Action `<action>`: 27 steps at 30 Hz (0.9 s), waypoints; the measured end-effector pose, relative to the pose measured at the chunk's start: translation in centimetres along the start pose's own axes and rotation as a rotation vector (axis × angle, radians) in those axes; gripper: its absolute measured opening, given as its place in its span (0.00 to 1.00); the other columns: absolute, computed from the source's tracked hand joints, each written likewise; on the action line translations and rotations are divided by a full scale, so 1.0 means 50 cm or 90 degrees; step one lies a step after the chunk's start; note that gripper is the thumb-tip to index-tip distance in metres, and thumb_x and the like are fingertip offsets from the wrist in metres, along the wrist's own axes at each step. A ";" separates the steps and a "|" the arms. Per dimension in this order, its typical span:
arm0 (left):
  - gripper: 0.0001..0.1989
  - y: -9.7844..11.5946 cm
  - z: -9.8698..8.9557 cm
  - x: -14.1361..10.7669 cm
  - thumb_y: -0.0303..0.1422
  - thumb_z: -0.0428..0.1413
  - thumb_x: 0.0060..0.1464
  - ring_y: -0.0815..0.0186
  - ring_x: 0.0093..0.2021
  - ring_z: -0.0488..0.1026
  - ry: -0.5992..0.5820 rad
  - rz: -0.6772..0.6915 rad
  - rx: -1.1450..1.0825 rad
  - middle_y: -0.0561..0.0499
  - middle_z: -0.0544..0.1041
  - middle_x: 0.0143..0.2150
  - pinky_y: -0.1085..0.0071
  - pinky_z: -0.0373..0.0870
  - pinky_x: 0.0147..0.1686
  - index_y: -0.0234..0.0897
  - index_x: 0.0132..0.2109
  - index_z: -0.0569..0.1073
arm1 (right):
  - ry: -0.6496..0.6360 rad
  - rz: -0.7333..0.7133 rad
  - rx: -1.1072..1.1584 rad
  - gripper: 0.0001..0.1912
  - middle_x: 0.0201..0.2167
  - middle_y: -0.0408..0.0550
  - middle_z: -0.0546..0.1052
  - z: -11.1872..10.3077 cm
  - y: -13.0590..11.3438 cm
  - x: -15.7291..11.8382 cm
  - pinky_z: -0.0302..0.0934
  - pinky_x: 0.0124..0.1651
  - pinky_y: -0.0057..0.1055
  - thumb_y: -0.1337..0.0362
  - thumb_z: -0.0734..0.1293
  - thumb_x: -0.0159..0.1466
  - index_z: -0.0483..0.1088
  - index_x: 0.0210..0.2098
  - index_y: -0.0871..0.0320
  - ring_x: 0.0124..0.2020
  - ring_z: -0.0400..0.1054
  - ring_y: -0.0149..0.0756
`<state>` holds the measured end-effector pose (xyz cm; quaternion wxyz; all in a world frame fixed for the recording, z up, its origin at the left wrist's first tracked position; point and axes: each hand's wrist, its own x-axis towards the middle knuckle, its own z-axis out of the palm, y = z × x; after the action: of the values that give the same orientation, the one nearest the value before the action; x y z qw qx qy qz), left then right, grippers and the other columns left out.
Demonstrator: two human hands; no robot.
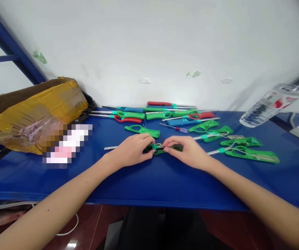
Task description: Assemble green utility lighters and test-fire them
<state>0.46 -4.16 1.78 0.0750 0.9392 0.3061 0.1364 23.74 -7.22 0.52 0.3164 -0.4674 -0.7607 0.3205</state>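
Observation:
An opened green gas lighter (161,151) lies on the blue table in front of me, its metal tube pointing left. My left hand (132,149) grips it near the trigger end, thumb and fingers closed around the green shell. My right hand (188,151) pinches at the middle of the same lighter, beside a thin pale wire; whatever is between those fingertips is too small to make out. Just beyond the hands lies a loose green shell half (149,132). A screwdriver (182,130) with a clear purple handle rests behind my right hand.
Opened green lighters (253,155) with bared wires lie at right. Several assembled red, blue and green lighters (131,114) are piled along the wall. A taped cardboard box (34,118) stands at left, a water bottle (272,104) at right. The table's front edge (149,204) is near me.

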 end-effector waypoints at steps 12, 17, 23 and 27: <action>0.08 -0.002 0.001 -0.001 0.33 0.52 0.61 0.63 0.39 0.71 0.002 0.022 0.004 0.48 0.73 0.41 0.70 0.66 0.37 0.35 0.45 0.71 | 0.025 -0.036 -0.021 0.07 0.35 0.46 0.82 0.003 -0.002 -0.008 0.71 0.41 0.33 0.61 0.67 0.62 0.76 0.38 0.55 0.37 0.78 0.39; 0.08 -0.002 0.000 -0.002 0.33 0.52 0.62 0.64 0.38 0.71 0.002 0.021 -0.002 0.48 0.74 0.41 0.71 0.66 0.36 0.36 0.45 0.71 | 0.027 -0.031 0.000 0.07 0.35 0.46 0.82 0.004 0.000 -0.005 0.71 0.41 0.34 0.61 0.68 0.63 0.76 0.38 0.56 0.36 0.77 0.39; 0.08 -0.004 -0.002 -0.001 0.33 0.52 0.61 0.62 0.40 0.72 -0.013 0.019 0.000 0.47 0.74 0.42 0.70 0.67 0.37 0.35 0.45 0.71 | 0.066 -0.179 -0.186 0.06 0.35 0.49 0.81 0.003 -0.002 -0.010 0.71 0.41 0.34 0.67 0.66 0.64 0.76 0.37 0.55 0.39 0.76 0.39; 0.08 -0.004 -0.002 -0.001 0.33 0.53 0.61 0.62 0.41 0.72 -0.012 0.018 -0.001 0.47 0.75 0.42 0.69 0.67 0.39 0.35 0.45 0.71 | 0.073 -0.186 -0.198 0.05 0.34 0.48 0.81 0.004 -0.003 -0.012 0.71 0.41 0.34 0.68 0.66 0.63 0.76 0.36 0.55 0.38 0.75 0.38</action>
<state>0.28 -4.03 1.82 0.0763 0.9445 0.2924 0.1290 23.73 -7.84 0.43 0.3261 -0.4129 -0.8414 0.1232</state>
